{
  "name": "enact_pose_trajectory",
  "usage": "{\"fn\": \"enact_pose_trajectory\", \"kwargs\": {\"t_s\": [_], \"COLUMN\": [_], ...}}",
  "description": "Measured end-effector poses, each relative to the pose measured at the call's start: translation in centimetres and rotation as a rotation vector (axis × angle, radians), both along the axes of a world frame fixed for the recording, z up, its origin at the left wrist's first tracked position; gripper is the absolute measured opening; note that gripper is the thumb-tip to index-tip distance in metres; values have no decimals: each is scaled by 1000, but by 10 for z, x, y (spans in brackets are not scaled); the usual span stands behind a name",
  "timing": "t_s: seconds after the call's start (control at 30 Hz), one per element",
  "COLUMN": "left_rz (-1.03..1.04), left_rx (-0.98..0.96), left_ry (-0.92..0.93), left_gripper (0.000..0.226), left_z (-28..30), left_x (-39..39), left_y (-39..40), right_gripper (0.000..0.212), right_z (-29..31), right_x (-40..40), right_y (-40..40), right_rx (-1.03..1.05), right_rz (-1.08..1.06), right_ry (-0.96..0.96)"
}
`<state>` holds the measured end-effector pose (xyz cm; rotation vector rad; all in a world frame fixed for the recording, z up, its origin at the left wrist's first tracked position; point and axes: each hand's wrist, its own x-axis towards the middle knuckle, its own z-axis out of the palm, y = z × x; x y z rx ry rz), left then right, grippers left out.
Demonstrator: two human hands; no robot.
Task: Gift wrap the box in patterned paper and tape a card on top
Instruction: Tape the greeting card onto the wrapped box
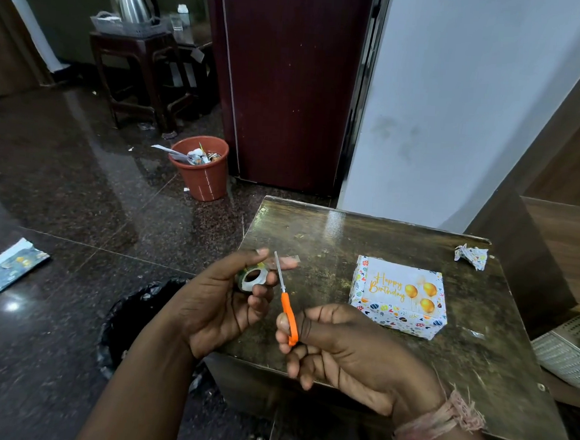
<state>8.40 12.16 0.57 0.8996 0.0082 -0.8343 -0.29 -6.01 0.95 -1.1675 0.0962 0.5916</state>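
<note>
Wrapped box on worn table

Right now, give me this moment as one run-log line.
left hand: holds tape roll | right hand: grips scissors, blades at tape strip | card on wrapped box | table

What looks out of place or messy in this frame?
A crumpled paper scrap lies at the table's far right corner, and a strip of wrapping paper lies on the floor, left. The wrapped box looks tidy.
</note>
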Motion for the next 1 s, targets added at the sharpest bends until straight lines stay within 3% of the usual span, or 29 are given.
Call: {"fn": "enact_pose_trajectory", "kwargs": {"t_s": [0.1,0.2,0.27,0.4,0.5,0.67,0.83,0.93,1.0], "left_rz": [82,181,231,237,222,179,110,81,58], "left_rx": [32,63,65,55,25,-34,-77,-94,-100], "left_ry": [4,-22,-37,-95,-142,-192,-224,-248,-269], "left_gripper": [45,51,53,53,51,47,56,53,52], "left_z": [1,1,1,3,5,5,3,0,-1], "left_x": [1,3,3,-1,-3,-5,-6,-6,-6], "left_y": [0,0,-2,-6,-9,-8,-9,-9,-9], "right_gripper": [25,25,27,31,24,12,12,11,10], "right_z": [-1,-1,-3,-3,4,2,1,-1,1], "right_x": [0,2,3,0,-2,-4,-9,-1,5], "right_y": [-4,-2,1,11,22,23,24,25,26], "right_rx": [-23,-143,-417,-1241,-1450,-1528,-1583,-1303,-990], "right_rz": [20,-91,-131,-69,-127,-186,-332,-595,-648], "right_ry": [-9,-11,-29,-243,-332,-347,-562,-693,-595]}}
